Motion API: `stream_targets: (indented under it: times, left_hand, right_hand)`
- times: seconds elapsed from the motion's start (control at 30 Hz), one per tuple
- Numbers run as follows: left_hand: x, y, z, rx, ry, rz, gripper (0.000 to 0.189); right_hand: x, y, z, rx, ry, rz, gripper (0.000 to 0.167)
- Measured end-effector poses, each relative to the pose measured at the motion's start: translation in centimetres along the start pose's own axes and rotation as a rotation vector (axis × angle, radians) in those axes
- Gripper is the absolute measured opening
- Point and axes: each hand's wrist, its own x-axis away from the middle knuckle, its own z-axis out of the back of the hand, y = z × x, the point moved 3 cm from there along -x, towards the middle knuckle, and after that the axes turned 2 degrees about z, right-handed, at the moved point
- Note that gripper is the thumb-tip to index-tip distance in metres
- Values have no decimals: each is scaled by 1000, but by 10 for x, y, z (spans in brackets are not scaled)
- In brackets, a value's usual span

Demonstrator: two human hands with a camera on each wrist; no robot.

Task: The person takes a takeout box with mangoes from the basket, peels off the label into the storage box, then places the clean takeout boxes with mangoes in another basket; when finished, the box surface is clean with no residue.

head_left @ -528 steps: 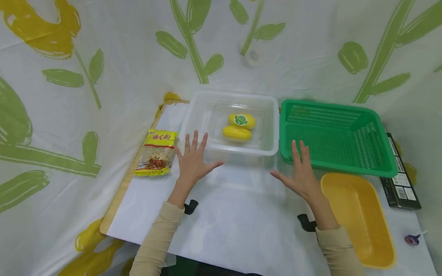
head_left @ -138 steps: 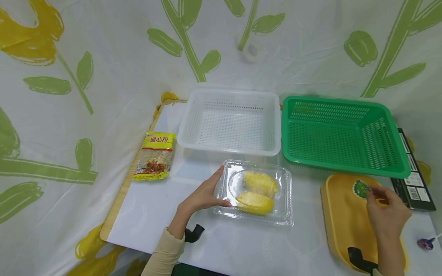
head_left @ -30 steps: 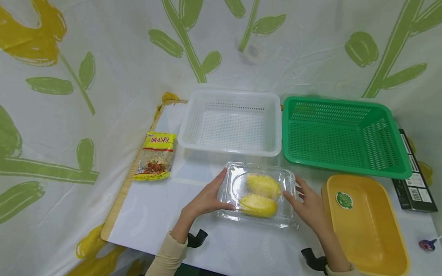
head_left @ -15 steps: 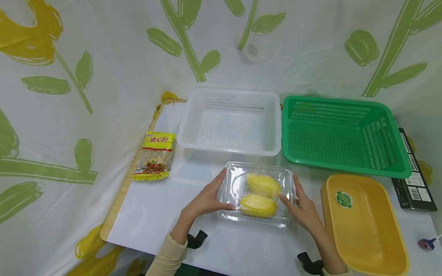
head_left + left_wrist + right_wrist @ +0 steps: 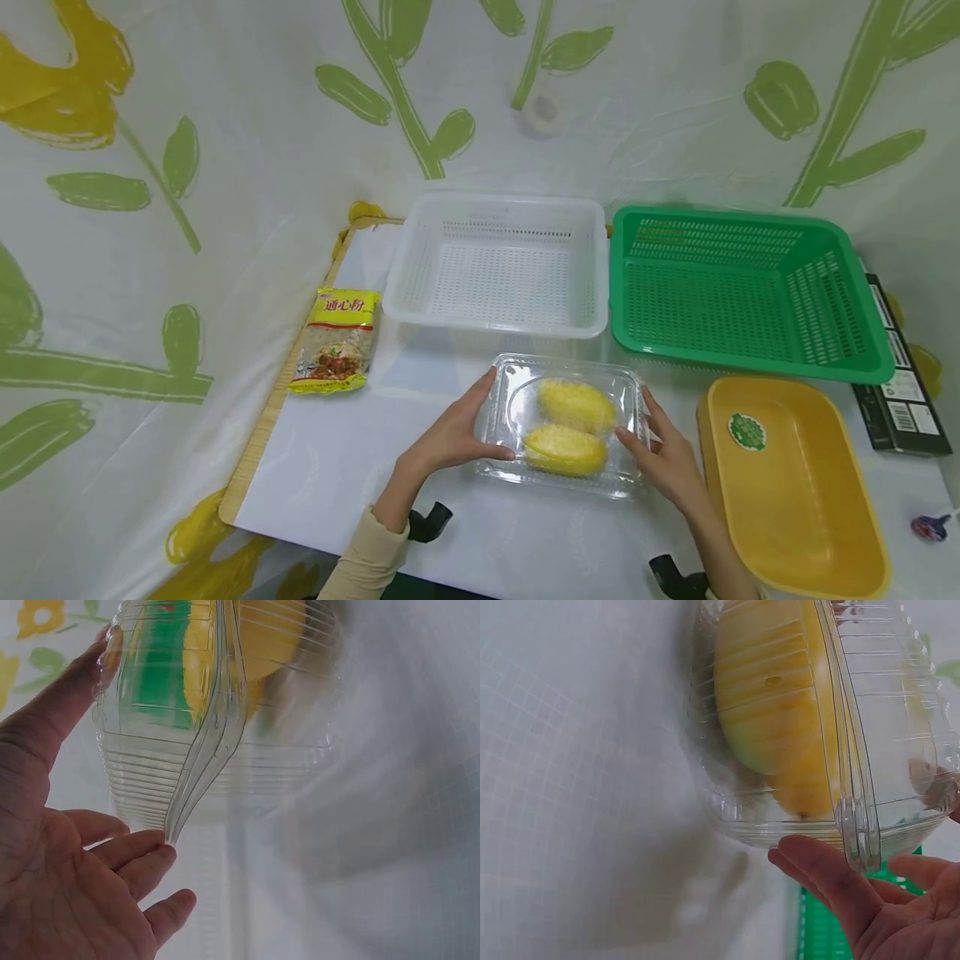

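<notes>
A lidded clear plastic clamshell container (image 5: 510, 400) stands on the table in front of the white basket. Two yellow oval fruits lie inside, the far fruit (image 5: 577, 406) and the near fruit (image 5: 564, 450), blurred by the lid. My left hand (image 5: 450, 429) holds the container's left side, thumb on the lid; the left wrist view has its fingertips under the rim. At the right side my right hand (image 5: 667, 458) holds it too, with fingers beneath the rim in the right wrist view. A round green sticker (image 5: 747, 432) lies in the yellow basin (image 5: 795, 500).
Behind the container stand a white basket (image 5: 498, 323) and, to its right, a green basket (image 5: 750, 358). A yellow food packet (image 5: 337, 340) lies at the left. Far right are a black box (image 5: 903, 392) and a lollipop (image 5: 930, 527).
The container has left the white basket for the table front. The green sticker, held by my right hand 4.6 s ago, now lies in the basin, and that hand has come to the container.
</notes>
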Motion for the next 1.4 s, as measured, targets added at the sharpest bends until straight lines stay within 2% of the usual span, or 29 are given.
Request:
stream_targets:
  times: [0.5, 0.8, 0.93, 1.07, 1.2, 1.3, 1.4]
  left_hand:
    - [-9, 13, -11, -270, 18, -140, 126]
    - [-25, 25, -13, -363, -27, -190, 125]
    - [-38, 36, -8, -377, -25, -208, 120]
    - [-56, 50, 0, -363, 28, -244, 108]
    - [-80, 64, 4, -373, 62, -308, 98]
    - [-99, 74, 3, -418, 70, -356, 95]
    - [-116, 82, 0, -482, 82, -373, 92]
  right_hand:
    - [16, 14, 15, -62, 38, 49, 78]
    - [28, 24, 31, 11, 58, 8, 78]
    - [31, 29, 34, -26, 70, -7, 79]
    - [33, 30, 35, -32, 82, -9, 79]
    - [34, 30, 36, -29, 92, -8, 78]
    - [35, 30, 36, -24, 95, -16, 78]
    - [37, 30, 36, -28, 92, -22, 79]
